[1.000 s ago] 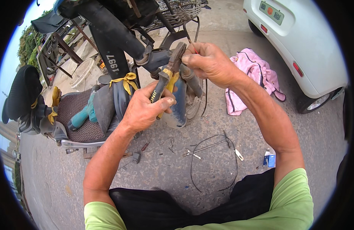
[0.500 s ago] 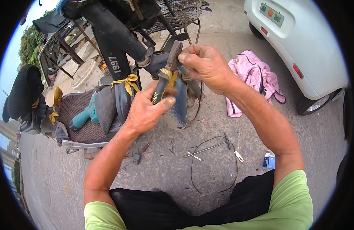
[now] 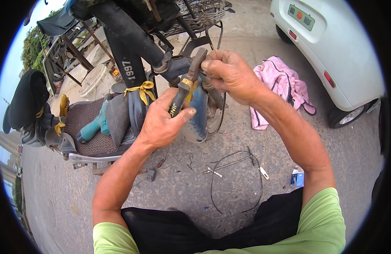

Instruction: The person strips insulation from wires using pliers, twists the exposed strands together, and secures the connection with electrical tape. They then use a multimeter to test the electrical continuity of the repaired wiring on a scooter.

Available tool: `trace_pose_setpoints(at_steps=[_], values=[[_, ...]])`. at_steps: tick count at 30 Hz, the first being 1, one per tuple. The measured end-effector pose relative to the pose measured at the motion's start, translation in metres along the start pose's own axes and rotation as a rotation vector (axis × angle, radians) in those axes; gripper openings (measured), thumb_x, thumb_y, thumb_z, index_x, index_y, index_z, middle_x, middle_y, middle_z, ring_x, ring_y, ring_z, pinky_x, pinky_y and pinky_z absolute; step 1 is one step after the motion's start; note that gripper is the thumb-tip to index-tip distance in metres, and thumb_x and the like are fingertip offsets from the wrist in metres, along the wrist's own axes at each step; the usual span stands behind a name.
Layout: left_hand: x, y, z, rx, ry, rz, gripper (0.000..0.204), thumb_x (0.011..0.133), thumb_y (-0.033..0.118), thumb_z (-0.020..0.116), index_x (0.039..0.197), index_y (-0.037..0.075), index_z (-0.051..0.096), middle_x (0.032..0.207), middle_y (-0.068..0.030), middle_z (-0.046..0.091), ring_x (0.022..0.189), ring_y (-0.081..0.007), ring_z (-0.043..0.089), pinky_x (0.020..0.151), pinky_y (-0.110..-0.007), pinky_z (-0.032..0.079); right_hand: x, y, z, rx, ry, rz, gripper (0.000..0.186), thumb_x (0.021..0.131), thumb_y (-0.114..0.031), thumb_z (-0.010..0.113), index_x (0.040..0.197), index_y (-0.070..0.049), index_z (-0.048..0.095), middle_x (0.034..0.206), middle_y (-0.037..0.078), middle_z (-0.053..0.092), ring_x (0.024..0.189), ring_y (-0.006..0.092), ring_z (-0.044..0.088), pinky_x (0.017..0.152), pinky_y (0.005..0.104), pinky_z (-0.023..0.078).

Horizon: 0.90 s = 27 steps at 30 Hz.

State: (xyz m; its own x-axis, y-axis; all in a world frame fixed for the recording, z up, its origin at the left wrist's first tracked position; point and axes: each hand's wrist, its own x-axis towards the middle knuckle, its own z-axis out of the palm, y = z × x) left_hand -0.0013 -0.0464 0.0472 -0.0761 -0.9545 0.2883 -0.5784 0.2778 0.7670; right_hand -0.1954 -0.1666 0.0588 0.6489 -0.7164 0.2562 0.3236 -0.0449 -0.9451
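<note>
My left hand (image 3: 166, 122) grips the yellow and black handles of a pair of pliers (image 3: 187, 82), their metal jaws tilted up. Just right of the jaws, my right hand (image 3: 227, 74) pinches a thin wire (image 3: 215, 55) with some red on it; whether the jaws are closed on it I cannot tell. Behind both hands is the black frame (image 3: 146, 46) of a vehicle with a basket (image 3: 191, 12) and a dusty blue front mudguard (image 3: 193, 122). A teal power tool (image 3: 91, 128) lies on its mat-covered footboard (image 3: 83, 144).
A white car (image 3: 318, 51) stands at right, beside a pink cloth (image 3: 269, 76) on the pavement. Below my hands lie a looped black cable (image 3: 212, 182), metal rods, small tools and a blue box (image 3: 297, 178). A white bucket (image 3: 91, 82) and rusty metal stand (image 3: 70, 53) are at back left.
My hands and the pliers have shifted only slightly, the jaws tilting a little. The grips look the same.
</note>
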Motion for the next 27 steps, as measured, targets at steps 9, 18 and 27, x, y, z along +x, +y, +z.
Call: trace_pose_setpoints(at_steps=[9,18,27], values=[[-0.001,0.011,-0.008,-0.101,-0.095,-0.132,0.028,0.084,0.019,0.071,0.101,-0.002,0.065,0.097,-0.0068,0.062,0.079,-0.0124,0.059,0.073,-0.03,0.049,-0.002,-0.004,-0.003,0.043,-0.058,0.006,0.016,0.093,-0.018,0.063,0.087,-0.009,0.051,0.069,-0.007,0.043,0.051,0.0011,0.032,0.045,0.0201,0.022],[-0.001,0.007,-0.012,-0.281,-0.196,-0.162,0.031,0.086,0.023,0.071,0.104,-0.002,0.065,0.102,-0.0095,0.066,0.074,-0.0118,0.064,0.066,-0.027,0.051,-0.003,-0.007,-0.006,0.058,-0.092,0.016,0.017,0.092,-0.018,0.064,0.088,-0.007,0.052,0.069,-0.006,0.043,0.051,0.0019,0.033,0.044,0.0218,0.023],[-0.001,-0.006,-0.017,-0.53,-0.285,-0.166,0.041,0.084,0.033,0.075,0.095,-0.004,0.063,0.116,-0.0213,0.061,0.085,-0.0229,0.067,0.07,-0.032,0.056,-0.003,-0.006,-0.004,0.075,-0.104,0.033,0.019,0.091,-0.017,0.065,0.085,-0.007,0.05,0.068,-0.006,0.041,0.051,0.002,0.029,0.044,0.0204,0.021]])
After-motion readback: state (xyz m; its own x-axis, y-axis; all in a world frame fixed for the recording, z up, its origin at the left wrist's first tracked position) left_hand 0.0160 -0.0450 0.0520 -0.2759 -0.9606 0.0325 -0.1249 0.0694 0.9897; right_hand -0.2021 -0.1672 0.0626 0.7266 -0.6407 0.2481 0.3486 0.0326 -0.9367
